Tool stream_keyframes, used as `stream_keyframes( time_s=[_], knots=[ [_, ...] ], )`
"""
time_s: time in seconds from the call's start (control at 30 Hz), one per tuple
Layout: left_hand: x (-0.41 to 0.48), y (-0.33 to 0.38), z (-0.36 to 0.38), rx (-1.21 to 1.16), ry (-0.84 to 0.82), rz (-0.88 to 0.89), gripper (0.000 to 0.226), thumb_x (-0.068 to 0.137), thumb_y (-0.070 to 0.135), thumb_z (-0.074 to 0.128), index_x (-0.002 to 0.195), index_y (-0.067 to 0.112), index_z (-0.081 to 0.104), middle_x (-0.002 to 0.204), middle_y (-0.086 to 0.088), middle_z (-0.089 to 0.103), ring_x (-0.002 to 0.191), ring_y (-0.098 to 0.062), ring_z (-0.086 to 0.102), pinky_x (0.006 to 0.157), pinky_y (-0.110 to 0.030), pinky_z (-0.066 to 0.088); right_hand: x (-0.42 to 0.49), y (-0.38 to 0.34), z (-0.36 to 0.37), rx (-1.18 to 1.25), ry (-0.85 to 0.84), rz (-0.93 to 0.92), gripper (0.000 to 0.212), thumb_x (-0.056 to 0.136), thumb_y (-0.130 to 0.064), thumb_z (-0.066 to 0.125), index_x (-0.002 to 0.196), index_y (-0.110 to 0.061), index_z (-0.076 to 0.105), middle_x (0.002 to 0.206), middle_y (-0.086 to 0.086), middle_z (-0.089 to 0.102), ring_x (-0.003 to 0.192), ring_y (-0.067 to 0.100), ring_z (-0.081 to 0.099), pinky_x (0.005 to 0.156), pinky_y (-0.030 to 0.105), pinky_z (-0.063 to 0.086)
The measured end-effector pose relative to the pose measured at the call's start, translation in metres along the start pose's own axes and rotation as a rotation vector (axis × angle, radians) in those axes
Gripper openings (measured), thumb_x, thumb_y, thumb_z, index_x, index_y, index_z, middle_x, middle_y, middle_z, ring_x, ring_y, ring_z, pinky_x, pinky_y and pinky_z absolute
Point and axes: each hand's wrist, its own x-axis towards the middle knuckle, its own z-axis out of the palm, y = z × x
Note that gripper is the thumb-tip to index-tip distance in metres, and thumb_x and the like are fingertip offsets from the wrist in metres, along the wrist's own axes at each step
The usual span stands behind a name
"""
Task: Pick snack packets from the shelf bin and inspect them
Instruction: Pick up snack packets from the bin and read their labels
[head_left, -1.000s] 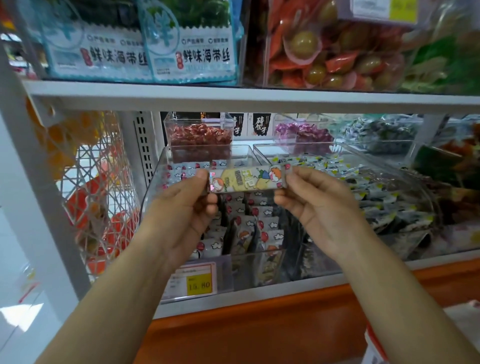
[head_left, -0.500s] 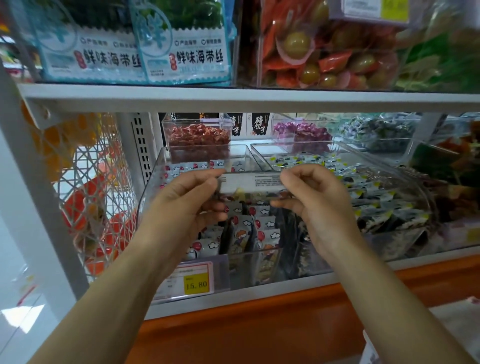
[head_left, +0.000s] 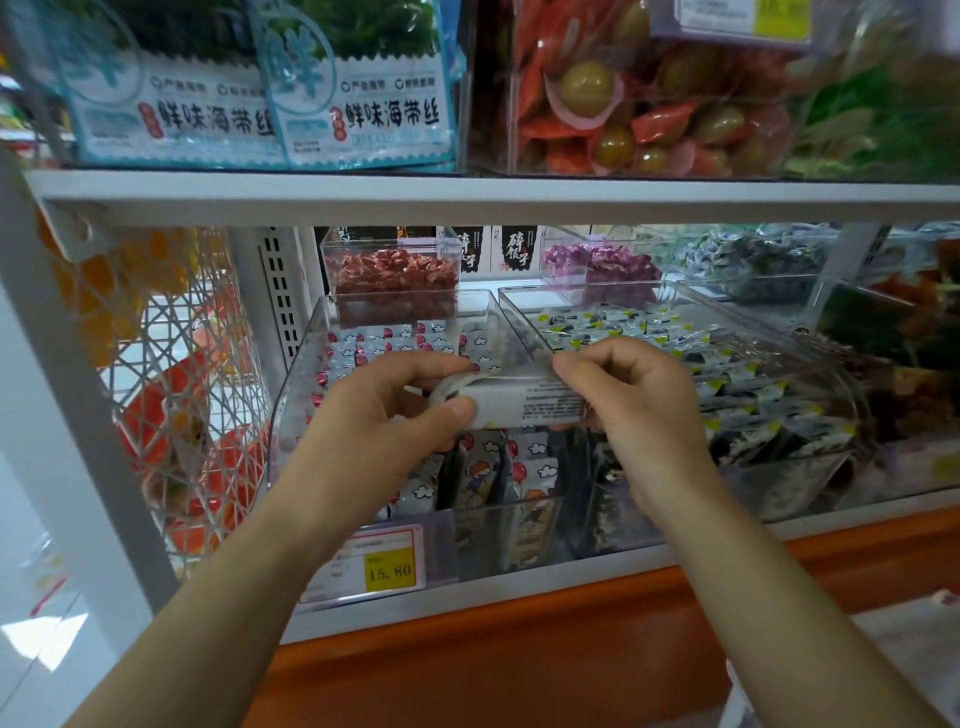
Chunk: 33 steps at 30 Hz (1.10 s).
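As I look down through the head camera, both hands hold one snack packet (head_left: 524, 404) between them, level, with its long side running left to right. Its pale back, printed with small text I cannot read, is turned toward me. The left hand (head_left: 382, 415) grips the packet's left end: the thumb presses the near face, the other fingers curl over the top, and the crimped end sticks out just above the thumb. The right hand (head_left: 641, 410) pinches the right end, its fingers bent and bunched over the top edge; its thumb is hidden behind them, so I cannot tell exactly where it bears. The packet's middle is bare between the two hands.

It hangs above the open clear shelf bin (head_left: 296, 384), nearer the front than the back and touching none of the loose packets (head_left: 480, 480) below, which carry cartoon figures, clouds and red dots. A yellow price tag (head_left: 387, 569) reading 15.80 sits on the bin's near wall, under the left wrist. Just to the right, a neighbouring bin (head_left: 769, 488) holds dark packets with yellow corners. At the far end behind the shelf bin stands a small clear box of red sweets (head_left: 392, 275).
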Motion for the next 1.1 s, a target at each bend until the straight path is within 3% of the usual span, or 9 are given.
stream_keyframes(
  time_s=[0.1,0.2,0.33,0.43,0.53,0.63,0.77,0.9,1.1],
  knots=[
    [-0.001,0.001,0.004,0.115,0.006,-0.006,0.012,0.080,0.025,0.067,0.089,0.032,0.063,0.081,0.002,0.064,0.070,-0.013,0.062,0.051,-0.013,0.047,-0.002,-0.002,0.001,-0.089,-0.004,-0.057,0.018,0.083,-0.016,0.067,0.066,-0.015,0.067,0.063,-0.003,0.065,0.061,0.004,0.059,0.058,0.020,0.048],
    [-0.002,0.000,0.008,0.171,0.024,0.009,0.011,0.080,0.027,0.067,0.084,0.021,0.059,0.080,0.000,0.060,0.062,-0.006,0.056,0.048,-0.013,0.044,-0.005,-0.004,0.002,-0.116,-0.071,-0.101,0.020,0.083,-0.016,0.068,0.066,-0.026,0.066,0.063,-0.016,0.064,0.062,-0.001,0.059,0.056,0.011,0.045],
    [0.001,0.003,0.004,0.077,-0.011,-0.058,0.021,0.075,0.024,0.073,0.079,0.007,0.062,0.077,-0.014,0.063,0.059,-0.011,0.056,0.050,-0.018,0.046,-0.005,-0.006,0.000,-0.108,-0.114,-0.139,0.023,0.083,-0.016,0.067,0.066,-0.032,0.066,0.064,-0.019,0.065,0.061,-0.003,0.059,0.056,0.009,0.045],
    [0.001,0.004,-0.002,-0.067,-0.032,-0.134,0.020,0.072,0.023,0.071,0.066,0.006,0.062,0.059,-0.007,0.063,0.050,-0.011,0.057,0.045,-0.016,0.045,-0.005,-0.008,-0.001,-0.088,-0.149,-0.141,0.025,0.083,-0.014,0.067,0.067,-0.033,0.067,0.067,-0.019,0.066,0.064,-0.003,0.060,0.059,0.010,0.046],
    [0.001,0.005,-0.003,-0.115,-0.021,-0.155,0.021,0.080,0.017,0.066,0.068,0.001,0.063,0.053,-0.002,0.064,0.042,-0.006,0.056,0.040,-0.012,0.041,-0.006,-0.008,0.000,-0.061,-0.167,-0.133,0.023,0.083,-0.013,0.067,0.068,-0.031,0.068,0.067,-0.018,0.067,0.065,-0.005,0.060,0.058,0.008,0.045],
    [0.000,0.004,-0.004,-0.104,0.015,-0.141,0.022,0.083,0.022,0.063,0.068,0.006,0.065,0.050,0.004,0.061,0.042,-0.003,0.053,0.042,-0.011,0.042,-0.005,-0.006,0.001,-0.044,-0.125,-0.121,0.021,0.083,-0.014,0.067,0.069,-0.029,0.069,0.067,-0.015,0.067,0.064,-0.003,0.060,0.059,0.010,0.047],
    [0.000,0.003,-0.004,0.007,-0.033,-0.057,0.026,0.069,0.041,0.064,0.086,0.023,0.069,0.079,0.003,0.070,0.067,-0.007,0.065,0.060,-0.014,0.053,-0.005,-0.004,0.003,-0.067,-0.035,-0.107,0.019,0.083,-0.017,0.067,0.068,-0.028,0.068,0.068,-0.013,0.068,0.065,0.001,0.063,0.061,0.015,0.050],
    [0.001,0.000,-0.004,0.117,-0.033,-0.015,0.020,0.080,0.021,0.067,0.098,0.030,0.066,0.089,0.007,0.068,0.070,-0.001,0.063,0.059,-0.011,0.050,-0.001,-0.007,-0.005,0.072,-0.170,0.088,0.015,0.086,-0.013,0.064,0.073,-0.008,0.070,0.067,0.001,0.070,0.067,0.016,0.069,0.058,0.033,0.059],
    [0.002,-0.002,-0.002,0.142,-0.030,0.032,0.023,0.087,0.017,0.060,0.096,0.038,0.064,0.082,0.011,0.067,0.071,0.007,0.059,0.056,-0.005,0.043,0.005,-0.011,-0.018,0.335,-0.328,0.373,0.019,0.069,-0.015,0.066,0.074,0.004,0.066,0.075,0.013,0.070,0.069,0.026,0.072,0.047,0.029,0.057]
  ],
)
